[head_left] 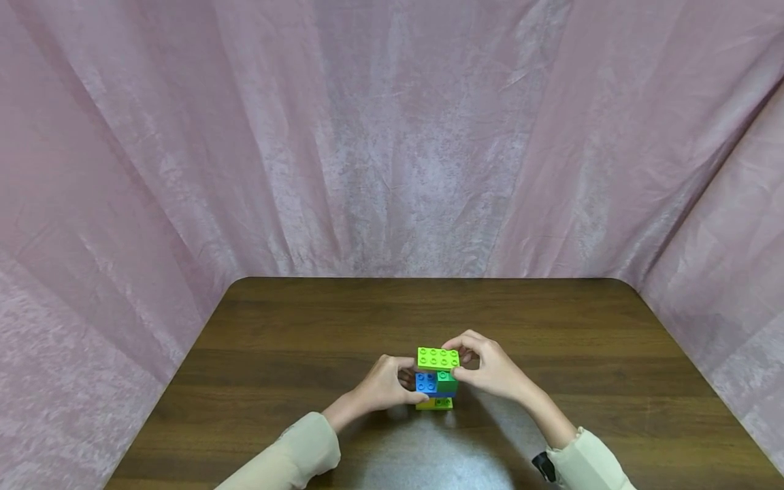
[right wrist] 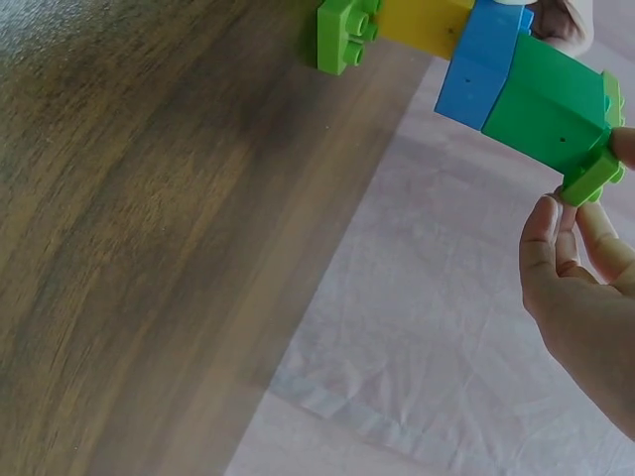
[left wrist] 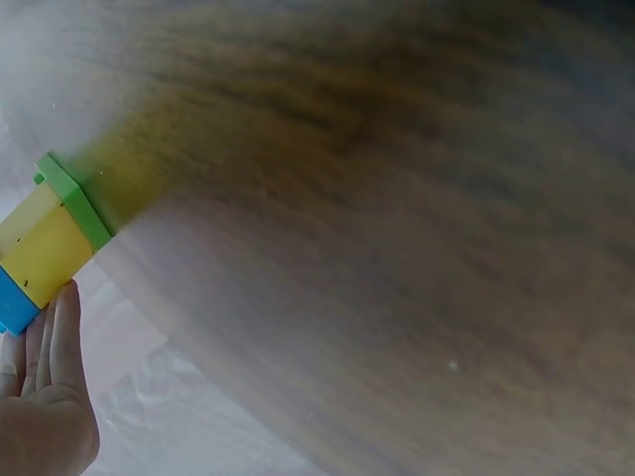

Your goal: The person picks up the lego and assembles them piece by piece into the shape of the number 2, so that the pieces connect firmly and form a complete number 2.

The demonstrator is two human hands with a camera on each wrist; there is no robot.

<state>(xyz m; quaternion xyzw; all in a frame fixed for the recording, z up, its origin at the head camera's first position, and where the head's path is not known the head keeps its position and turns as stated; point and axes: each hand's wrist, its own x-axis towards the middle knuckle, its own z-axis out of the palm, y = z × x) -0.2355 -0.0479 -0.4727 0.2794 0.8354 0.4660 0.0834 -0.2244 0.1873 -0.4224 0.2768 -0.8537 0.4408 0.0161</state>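
A small tower of toy building bricks stands near the front middle of the table. Its base is a thin lime brick, with a yellow brick above it. A blue brick comes higher, and on it sits a green brick. My left hand grips the tower at the blue brick, thumb in front and fingers behind. At the top, my right hand pinches a second thin lime brick by its right end. This brick is over the green one; whether it is fully seated I cannot tell.
The brown wooden table has rounded far corners. Pink curtains hang behind it and along both sides. A dark band shows at the right sleeve's cuff.
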